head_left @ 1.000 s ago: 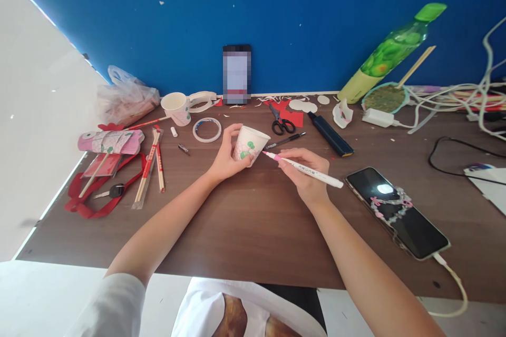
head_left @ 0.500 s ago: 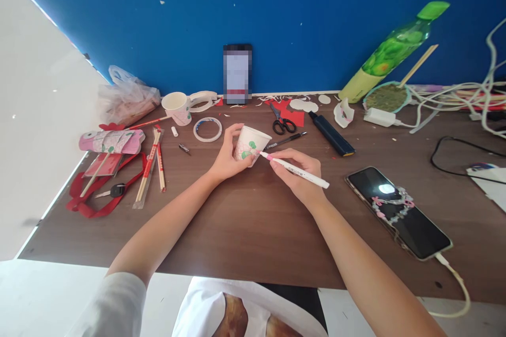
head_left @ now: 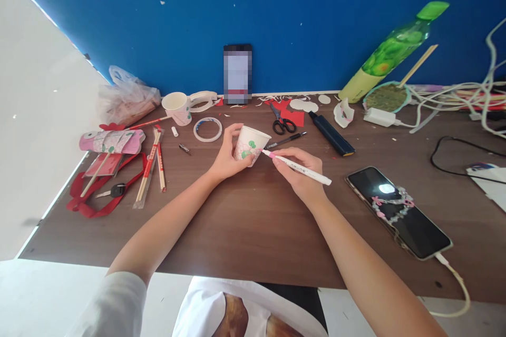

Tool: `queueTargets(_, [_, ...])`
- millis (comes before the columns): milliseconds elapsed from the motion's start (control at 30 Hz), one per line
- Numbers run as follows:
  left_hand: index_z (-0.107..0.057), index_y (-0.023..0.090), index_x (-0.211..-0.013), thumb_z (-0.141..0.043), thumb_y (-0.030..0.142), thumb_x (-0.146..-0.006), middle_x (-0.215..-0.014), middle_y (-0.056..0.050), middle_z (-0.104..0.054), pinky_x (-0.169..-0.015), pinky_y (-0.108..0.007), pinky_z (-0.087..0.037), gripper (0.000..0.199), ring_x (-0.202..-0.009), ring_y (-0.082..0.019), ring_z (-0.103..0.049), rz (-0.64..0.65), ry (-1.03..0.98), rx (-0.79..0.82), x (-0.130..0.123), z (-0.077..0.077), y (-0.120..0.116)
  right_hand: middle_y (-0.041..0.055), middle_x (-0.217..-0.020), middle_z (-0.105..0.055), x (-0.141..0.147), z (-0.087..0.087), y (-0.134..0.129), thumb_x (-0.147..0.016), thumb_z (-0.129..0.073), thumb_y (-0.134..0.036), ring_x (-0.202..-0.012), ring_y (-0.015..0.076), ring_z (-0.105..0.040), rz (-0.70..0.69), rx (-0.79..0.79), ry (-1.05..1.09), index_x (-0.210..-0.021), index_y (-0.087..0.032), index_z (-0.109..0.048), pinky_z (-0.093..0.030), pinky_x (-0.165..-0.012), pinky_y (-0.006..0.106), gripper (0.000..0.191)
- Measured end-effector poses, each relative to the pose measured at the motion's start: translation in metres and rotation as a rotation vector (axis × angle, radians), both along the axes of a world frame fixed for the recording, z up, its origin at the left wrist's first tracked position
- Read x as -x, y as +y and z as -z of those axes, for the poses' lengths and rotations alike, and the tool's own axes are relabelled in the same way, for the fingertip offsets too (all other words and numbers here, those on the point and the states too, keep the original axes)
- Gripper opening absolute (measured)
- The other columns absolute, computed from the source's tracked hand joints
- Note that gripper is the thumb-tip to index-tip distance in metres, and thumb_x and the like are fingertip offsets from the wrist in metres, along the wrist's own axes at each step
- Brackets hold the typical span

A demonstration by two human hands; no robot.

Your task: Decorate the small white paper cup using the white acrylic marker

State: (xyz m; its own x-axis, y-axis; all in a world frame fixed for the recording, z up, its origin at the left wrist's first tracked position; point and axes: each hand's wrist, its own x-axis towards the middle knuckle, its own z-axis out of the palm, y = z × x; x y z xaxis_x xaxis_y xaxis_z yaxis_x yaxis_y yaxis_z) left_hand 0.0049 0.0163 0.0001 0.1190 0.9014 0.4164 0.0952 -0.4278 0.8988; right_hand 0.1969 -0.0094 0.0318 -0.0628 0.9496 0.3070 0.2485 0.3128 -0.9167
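A white paper cup [head_left: 251, 143] with green and pink drawings is tilted in my left hand [head_left: 228, 157], thumb across its front and fingers behind its left side. My right hand [head_left: 302, 171] grips a white marker [head_left: 304, 170] with a pink collar, its tip pointing left at the cup's right side. Whether the tip touches the cup, I cannot tell. Behind the right hand lie a black pen [head_left: 285, 140] and black-handled scissors [head_left: 283, 124].
A decorated cup [head_left: 177, 108], a tape roll [head_left: 207, 129] and wrapped chopsticks [head_left: 148, 171] lie left. An upright phone [head_left: 237, 73] leans on the blue wall. Rightward are a dark blue case [head_left: 332, 134], a green bottle [head_left: 387, 55] and a charging phone [head_left: 399, 213].
My right hand and the marker have shifted slightly to the right, and the tip has moved a little away from the drawn area. My left hand and the cup look unmoved.
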Motion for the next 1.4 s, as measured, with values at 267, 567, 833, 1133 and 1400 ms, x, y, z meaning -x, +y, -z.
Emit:
queueTargets(267, [-0.027,0.027,-0.128,-0.069,0.052,-0.073,-0.114,-0.008,-0.047,-0.090,-0.039,-0.049,0.074,-0.102,-0.021,-0.056,-0.023,0.031,-0.031,0.0001,0.0019,0.0011,0.0031,-0.085,-0.075,-0.0007,0.0005,0.0007,-0.074,-0.071,-0.023,-0.080,0.0206,-0.070,-0.003,0.036,0.004,-0.080,-0.023,-0.074,-0.054,-0.072,0.033,0.007])
queueTargets(567, [-0.031,0.028,-0.129,-0.070,0.052,-0.073,-0.117,-0.008,-0.047,-0.082,-0.034,-0.051,0.073,-0.094,-0.018,-0.058,-0.012,0.014,-0.006,0.0005,0.0016,0.0015,0.0037,-0.083,-0.075,-0.0038,0.0014,0.0009,-0.074,-0.071,-0.024,-0.081,0.0209,-0.069,0.021,-0.042,0.060,-0.079,-0.023,-0.073,-0.054,-0.072,0.034,0.006])
queueTargets(833, [-0.027,0.029,-0.127,-0.080,0.046,-0.067,-0.111,-0.006,-0.052,-0.083,-0.035,-0.052,0.082,-0.094,-0.019,-0.062,-0.025,0.009,0.052,-0.0021,-0.0006,-0.0014,0.0032,-0.077,-0.073,-0.0038,0.0002,-0.0001,-0.076,-0.071,-0.029,-0.070,0.0183,-0.068,-0.006,-0.080,0.080,-0.079,-0.023,-0.074,-0.055,-0.065,0.033,0.007])
queueTargets(1133, [-0.030,0.026,-0.130,-0.080,0.041,-0.066,-0.105,-0.005,-0.056,-0.081,-0.032,-0.051,0.083,-0.093,-0.018,-0.062,0.006,-0.025,0.058,-0.0024,0.0000,-0.0006,0.0038,-0.078,-0.073,0.0011,0.0004,-0.0025,-0.072,-0.074,-0.026,-0.076,0.0196,-0.069,-0.026,-0.069,0.133,-0.080,-0.024,-0.075,-0.056,-0.067,0.032,0.008])
queueTargets(1400, [-0.030,0.028,-0.131,-0.080,0.046,-0.067,-0.105,-0.004,-0.056,-0.082,-0.033,-0.053,0.083,-0.093,-0.018,-0.063,0.037,-0.030,0.053,-0.0025,0.0006,-0.0007,0.0044,-0.079,-0.073,0.0006,0.0028,-0.0017,-0.073,-0.073,-0.021,-0.090,0.0229,-0.070,-0.053,-0.121,0.094,-0.078,-0.025,-0.075,-0.056,-0.074,0.034,0.006])
